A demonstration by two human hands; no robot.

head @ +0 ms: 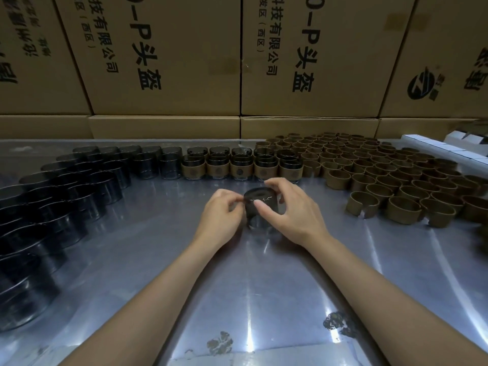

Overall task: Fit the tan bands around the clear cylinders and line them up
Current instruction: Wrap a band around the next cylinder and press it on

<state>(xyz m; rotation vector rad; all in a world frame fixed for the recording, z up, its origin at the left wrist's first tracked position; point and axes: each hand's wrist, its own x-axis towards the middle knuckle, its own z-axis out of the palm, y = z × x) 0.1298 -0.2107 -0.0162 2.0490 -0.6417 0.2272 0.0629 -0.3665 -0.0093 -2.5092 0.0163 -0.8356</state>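
Observation:
Both my hands hold one clear, dark-tinted cylinder standing on the shiny table at the centre. My left hand pinches its left rim. My right hand curls over its top and right side, thumb on the front wall. No tan band shows on this cylinder. Behind it stands a row of cylinders fitted with tan bands. Several bare dark cylinders crowd the left side. Loose open tan bands cover the right side.
Large printed cardboard boxes form a wall along the table's far edge. White small boxes lie at the far right. The reflective table surface near me holds only my forearms and a few dark stains.

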